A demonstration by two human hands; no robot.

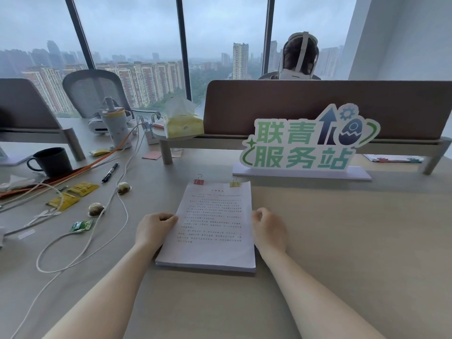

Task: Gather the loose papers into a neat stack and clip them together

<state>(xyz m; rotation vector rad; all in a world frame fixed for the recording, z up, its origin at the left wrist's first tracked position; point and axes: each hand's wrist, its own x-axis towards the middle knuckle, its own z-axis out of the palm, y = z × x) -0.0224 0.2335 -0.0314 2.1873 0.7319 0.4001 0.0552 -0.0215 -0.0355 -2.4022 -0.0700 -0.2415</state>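
Note:
A thick stack of printed white papers [212, 223] lies flat on the beige desk [342, 241], its edges lined up. Two binder clips sit on its far edge, a red clip [199, 181] at the left corner and a yellow clip [234, 183] towards the right. My left hand [154, 228] holds the stack's left edge, with its fingertips curled onto the top sheet. My right hand [267, 228] is curled against the stack's right edge, and its fingertips are hidden.
A green-lettered sign [305, 145] stands just behind the stack. To the left lie white cables [122, 216], yellow sachets [73, 194], a black pen [110, 172] and a dark mug [52, 161]. A brown divider [318, 104] crosses the back, with a person seated beyond it.

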